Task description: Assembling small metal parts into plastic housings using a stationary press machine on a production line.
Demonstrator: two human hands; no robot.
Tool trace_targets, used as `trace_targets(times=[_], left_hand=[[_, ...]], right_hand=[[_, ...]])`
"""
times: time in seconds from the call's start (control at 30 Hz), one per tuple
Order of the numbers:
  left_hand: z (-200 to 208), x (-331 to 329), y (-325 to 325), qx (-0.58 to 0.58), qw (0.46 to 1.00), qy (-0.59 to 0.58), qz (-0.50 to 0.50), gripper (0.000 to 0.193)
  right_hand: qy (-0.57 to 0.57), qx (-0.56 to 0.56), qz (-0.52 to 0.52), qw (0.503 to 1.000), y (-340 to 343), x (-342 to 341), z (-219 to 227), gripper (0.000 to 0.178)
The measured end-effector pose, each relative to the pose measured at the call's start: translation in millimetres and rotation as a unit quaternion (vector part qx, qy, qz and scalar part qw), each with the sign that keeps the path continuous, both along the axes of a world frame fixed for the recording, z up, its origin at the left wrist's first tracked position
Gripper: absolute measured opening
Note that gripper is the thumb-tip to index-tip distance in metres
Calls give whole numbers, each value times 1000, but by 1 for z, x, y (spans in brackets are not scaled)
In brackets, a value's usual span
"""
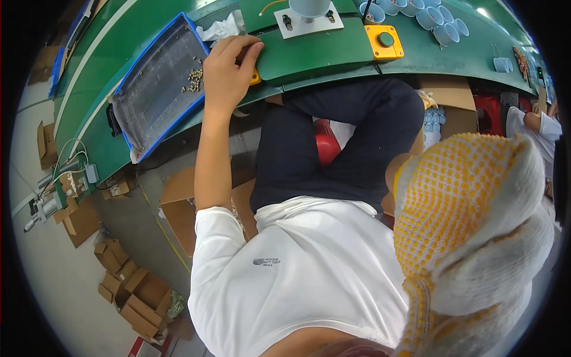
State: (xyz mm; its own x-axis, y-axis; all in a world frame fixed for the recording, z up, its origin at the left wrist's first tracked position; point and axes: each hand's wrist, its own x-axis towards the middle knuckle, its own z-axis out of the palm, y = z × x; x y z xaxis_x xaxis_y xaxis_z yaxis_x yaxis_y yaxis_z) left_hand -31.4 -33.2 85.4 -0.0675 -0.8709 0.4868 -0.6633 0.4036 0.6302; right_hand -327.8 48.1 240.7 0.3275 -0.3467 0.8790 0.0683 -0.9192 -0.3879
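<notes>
My left hand (229, 71) is bare and rests at the near left end of a green machine base (318, 53). Its fingers are curled down over a yellow box (256, 76), of which only a corner shows; whatever lies under the fingers is hidden. Very close to the camera, my right hand (464, 220) is raised in a white knit glove with yellow dots. The glove's fingers look bent, and nothing held can be made out. Left of my bare hand, small brass-coloured metal parts (193, 80) lie in a blue-rimmed grey tray (156, 83).
A yellow box with a dark green push button (385, 40) sits right of the machine base. Several light blue cups (431, 18) holding small parts stand at the back right. A crumpled white bag (225, 28) lies behind the tray. Cardboard boxes (146, 291) stand on the floor.
</notes>
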Motion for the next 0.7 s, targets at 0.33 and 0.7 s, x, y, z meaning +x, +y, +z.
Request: trace_targets(times=[0.33,0.7], left_hand=[[1,-11,-6,-33,999,17,-20,14],[53,-27,-20,-124,988,75,-53,11]], right_hand=[[-41,3,-114,993,-21,1,-18,13],[-34,111,-408,906,-125,-51,-190,9]])
